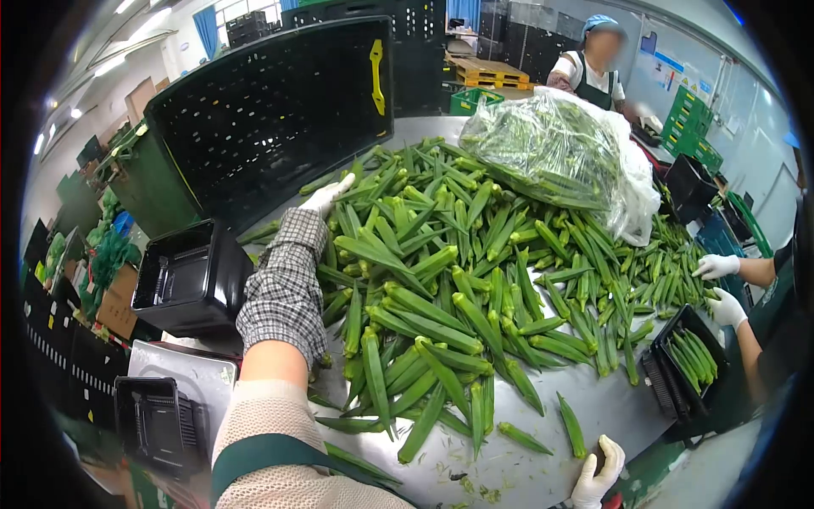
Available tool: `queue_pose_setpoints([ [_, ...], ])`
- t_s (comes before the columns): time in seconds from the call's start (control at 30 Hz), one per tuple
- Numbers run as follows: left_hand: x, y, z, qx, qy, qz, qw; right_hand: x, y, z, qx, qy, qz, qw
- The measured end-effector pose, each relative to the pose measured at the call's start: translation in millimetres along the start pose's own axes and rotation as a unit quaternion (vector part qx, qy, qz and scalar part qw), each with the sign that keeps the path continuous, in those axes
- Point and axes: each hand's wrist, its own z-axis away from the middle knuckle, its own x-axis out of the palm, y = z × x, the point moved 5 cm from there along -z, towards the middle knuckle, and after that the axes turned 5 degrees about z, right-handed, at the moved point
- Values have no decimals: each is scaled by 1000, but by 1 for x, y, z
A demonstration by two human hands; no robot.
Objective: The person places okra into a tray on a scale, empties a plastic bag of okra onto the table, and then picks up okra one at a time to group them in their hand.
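A big heap of green okra pods (475, 280) covers a steel table (610, 407). My left hand (326, 197), in a white glove with a checked sleeve cover on the forearm, reaches far over the heap's left edge and rests flat on the pods, fingers apart. My right hand (598, 471), also in a white glove, sits low at the table's near edge, fingers curled; whether it holds anything is unclear. A lone okra pod (571, 424) lies just above it.
A large black crate (271, 110) stands tilted at the back left. A small black tray (191, 276) sits left of my arm. A clear bag of okra (560, 153) lies at the back. A co-worker's gloved hands (721, 288) fill a black tray (678, 373) at right.
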Motion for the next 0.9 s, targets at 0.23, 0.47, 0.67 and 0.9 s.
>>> queue_pose_setpoints([
  [0.23,63,-6,-6,6,-52,163,985,-2,-2,-3,-21,18,-23,999],
  [0.47,128,15,71,54,-102,229,967,-2,-3,-3,-45,48,-47,997],
  [0.67,204,-12,94,6,-192,217,957,-5,-6,0,-54,62,-42,996],
  [0.9,224,53,196,21,-119,-149,981,17,26,17,10,46,-58,997],
])
